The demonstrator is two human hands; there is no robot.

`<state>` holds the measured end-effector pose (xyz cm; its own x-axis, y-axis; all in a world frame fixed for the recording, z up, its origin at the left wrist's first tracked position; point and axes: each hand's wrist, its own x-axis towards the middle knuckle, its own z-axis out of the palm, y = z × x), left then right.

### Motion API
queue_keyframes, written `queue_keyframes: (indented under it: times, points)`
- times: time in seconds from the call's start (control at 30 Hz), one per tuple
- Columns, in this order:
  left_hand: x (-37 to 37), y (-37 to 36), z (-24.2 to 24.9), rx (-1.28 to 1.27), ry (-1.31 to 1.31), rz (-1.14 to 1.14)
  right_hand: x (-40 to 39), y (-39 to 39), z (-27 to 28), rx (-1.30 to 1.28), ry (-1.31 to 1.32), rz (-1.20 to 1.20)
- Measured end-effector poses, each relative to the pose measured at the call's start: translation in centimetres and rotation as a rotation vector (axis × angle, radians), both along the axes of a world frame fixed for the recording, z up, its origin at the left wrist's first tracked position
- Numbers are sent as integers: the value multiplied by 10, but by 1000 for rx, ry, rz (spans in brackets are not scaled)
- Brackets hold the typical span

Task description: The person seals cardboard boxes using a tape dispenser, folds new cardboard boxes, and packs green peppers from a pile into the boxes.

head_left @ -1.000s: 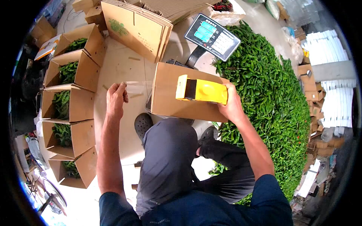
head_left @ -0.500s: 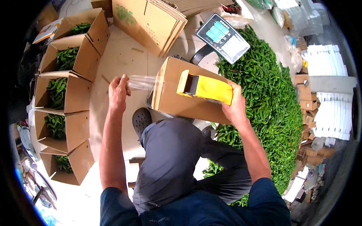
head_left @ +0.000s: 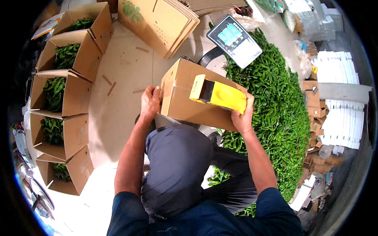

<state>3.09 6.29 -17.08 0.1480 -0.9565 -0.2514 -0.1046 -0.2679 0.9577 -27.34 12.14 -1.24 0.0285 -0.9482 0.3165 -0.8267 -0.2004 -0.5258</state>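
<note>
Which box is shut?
The box between the left hand and the right hand, under the yellow tape gun. The five boxes in the row at left are open, with green peppers inside.

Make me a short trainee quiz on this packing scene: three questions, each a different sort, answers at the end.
1. Multiple choice: What does the right hand grip?
A) a pair of scissors
B) a yellow tape dispenser
C) a wooden spoon

2. True or false: The left hand is at the end of the carton that faces the row of open boxes.

3. Fill in the blank: In that row, ____ boxes show green peppers inside.

Key: 1. B; 2. true; 3. five
</note>
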Motion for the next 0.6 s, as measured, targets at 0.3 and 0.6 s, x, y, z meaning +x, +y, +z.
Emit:
queue_keyframes:
  times: [0.3,0.6]
  points:
    - [12,5,-39,-67,-668,-458,-12,4,-14,77,-113,23]
    - [-12,-36,109,-301,458,-421,-11,3,-14,29,-46,18]
